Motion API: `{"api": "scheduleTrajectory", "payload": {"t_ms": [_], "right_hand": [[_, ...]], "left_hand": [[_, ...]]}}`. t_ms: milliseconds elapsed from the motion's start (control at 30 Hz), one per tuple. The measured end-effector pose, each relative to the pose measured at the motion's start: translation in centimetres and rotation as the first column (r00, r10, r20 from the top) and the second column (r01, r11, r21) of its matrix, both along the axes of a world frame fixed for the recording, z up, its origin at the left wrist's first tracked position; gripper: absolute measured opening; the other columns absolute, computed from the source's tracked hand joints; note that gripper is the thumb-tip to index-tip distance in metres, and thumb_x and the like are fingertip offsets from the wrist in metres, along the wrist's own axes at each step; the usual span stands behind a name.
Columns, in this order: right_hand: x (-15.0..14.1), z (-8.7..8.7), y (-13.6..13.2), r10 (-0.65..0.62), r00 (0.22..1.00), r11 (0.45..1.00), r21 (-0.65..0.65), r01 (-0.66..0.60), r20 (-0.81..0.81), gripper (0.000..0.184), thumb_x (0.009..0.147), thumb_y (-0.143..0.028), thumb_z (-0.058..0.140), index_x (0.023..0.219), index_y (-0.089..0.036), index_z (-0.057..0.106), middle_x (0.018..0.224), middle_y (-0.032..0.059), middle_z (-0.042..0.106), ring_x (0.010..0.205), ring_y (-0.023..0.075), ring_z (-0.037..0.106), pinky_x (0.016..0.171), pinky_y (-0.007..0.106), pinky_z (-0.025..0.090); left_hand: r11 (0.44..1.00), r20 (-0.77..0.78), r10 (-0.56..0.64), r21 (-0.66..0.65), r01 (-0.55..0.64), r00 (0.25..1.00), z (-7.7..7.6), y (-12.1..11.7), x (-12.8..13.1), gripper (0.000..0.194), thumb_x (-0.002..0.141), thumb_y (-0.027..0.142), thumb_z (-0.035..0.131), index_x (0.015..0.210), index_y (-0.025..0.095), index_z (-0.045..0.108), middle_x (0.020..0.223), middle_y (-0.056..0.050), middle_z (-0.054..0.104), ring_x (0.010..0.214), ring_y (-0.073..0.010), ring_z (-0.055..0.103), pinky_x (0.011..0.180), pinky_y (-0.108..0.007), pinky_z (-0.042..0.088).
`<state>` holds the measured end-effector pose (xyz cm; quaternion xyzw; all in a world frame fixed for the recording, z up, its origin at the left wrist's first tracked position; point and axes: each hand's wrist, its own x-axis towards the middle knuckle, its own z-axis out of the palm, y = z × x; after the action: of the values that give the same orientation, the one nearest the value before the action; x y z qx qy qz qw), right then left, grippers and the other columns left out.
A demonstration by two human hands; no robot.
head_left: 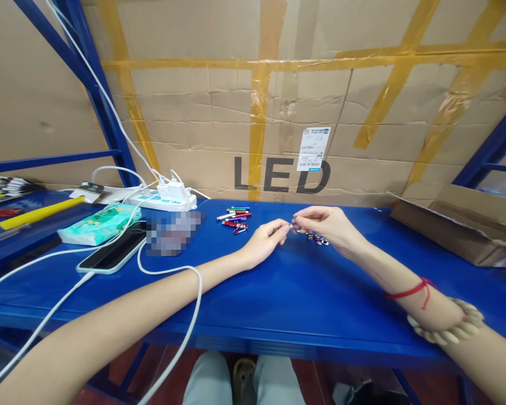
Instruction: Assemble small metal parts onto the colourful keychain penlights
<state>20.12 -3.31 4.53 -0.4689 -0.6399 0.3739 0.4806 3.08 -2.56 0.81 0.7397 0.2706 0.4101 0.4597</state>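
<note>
My left hand (263,246) is closed, thumb and fingertips pinched together at one end of a small shiny metal piece (295,226). From the other side my right hand (336,226) pinches the same piece between its thumb and fingers. The piece is held just above the blue table and is too small and covered to name. Below the right hand lies a little heap of small shiny metal parts (317,238), some of them purple. Left of my left hand are several slim metal tubes (236,216) in red, green, blue and silver, with a red clip (240,228) beside them.
A phone (113,247) with white cables lies left, beside a tissue pack (101,223). Behind them is a power strip (164,199) with plugs. A cable crosses my left forearm. An open cardboard box (459,225) stands right; a large LED carton (219,112) walls the back.
</note>
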Motion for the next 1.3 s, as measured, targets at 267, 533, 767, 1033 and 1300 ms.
{"api": "scheduleTrajectory", "payload": {"t_ms": [267,533,767,1033,1300], "right_hand": [[-0.2,0.6,-0.6,0.036,0.998,0.998,0.052,-0.038,0.043,0.037,0.056,-0.047,0.077,0.075,-0.015,0.069,0.068,0.0053,0.070,0.064,0.0161,0.066,0.061,0.027,0.054],[0.6,1.0,-0.6,0.042,0.965,0.988,0.132,-0.078,0.259,0.028,0.062,-0.043,0.073,0.073,-0.017,0.072,0.068,0.0052,0.070,0.056,0.0149,0.063,0.047,0.023,0.049],[1.8,1.7,-0.4,0.125,0.897,0.979,0.094,-0.181,0.424,0.023,0.059,-0.041,0.074,0.063,-0.019,0.071,0.059,0.0027,0.067,0.052,0.0144,0.060,0.046,0.024,0.047],[1.9,1.5,-0.6,0.174,0.791,0.907,0.216,-0.360,0.587,0.021,0.066,-0.039,0.070,0.062,-0.019,0.070,0.065,0.0025,0.068,0.060,0.0142,0.060,0.057,0.024,0.045],[1.2,1.1,-0.8,0.079,0.812,0.889,0.327,-0.320,0.578,0.017,0.070,-0.032,0.065,0.062,-0.018,0.068,0.064,0.0028,0.068,0.059,0.0134,0.058,0.058,0.025,0.044]], "left_hand": [[0.999,0.068,0.018,0.031,-0.020,0.998,0.2,-0.2,0.0,0.024,0.091,0.031,0.040,0.086,0.012,0.054,0.062,0.001,0.036,0.056,-0.0124,0.033,0.054,-0.022,0.025],[0.992,0.050,0.058,0.109,-0.063,0.997,-0.1,-0.1,-0.1,0.022,0.091,0.027,0.042,0.085,0.013,0.058,0.067,-0.001,0.046,0.063,-0.0144,0.040,0.058,-0.022,0.028],[0.980,-0.105,0.002,0.197,0.018,0.994,0.1,-0.5,-0.3,0.024,0.090,0.028,0.042,0.079,0.014,0.059,0.076,-0.002,0.056,0.066,-0.0156,0.047,0.061,-0.022,0.032],[0.946,-0.290,-0.040,0.297,0.130,0.956,-0.3,-0.4,-0.3,0.017,0.090,0.026,0.042,0.084,0.016,0.054,0.067,0.002,0.051,0.058,-0.0131,0.044,0.056,-0.022,0.028],[0.939,-0.304,0.055,0.340,0.054,0.951,-0.5,-0.6,-0.4,0.015,0.092,0.027,0.040,0.085,0.018,0.049,0.068,0.001,0.050,0.059,-0.0158,0.047,0.056,-0.023,0.027]]}}
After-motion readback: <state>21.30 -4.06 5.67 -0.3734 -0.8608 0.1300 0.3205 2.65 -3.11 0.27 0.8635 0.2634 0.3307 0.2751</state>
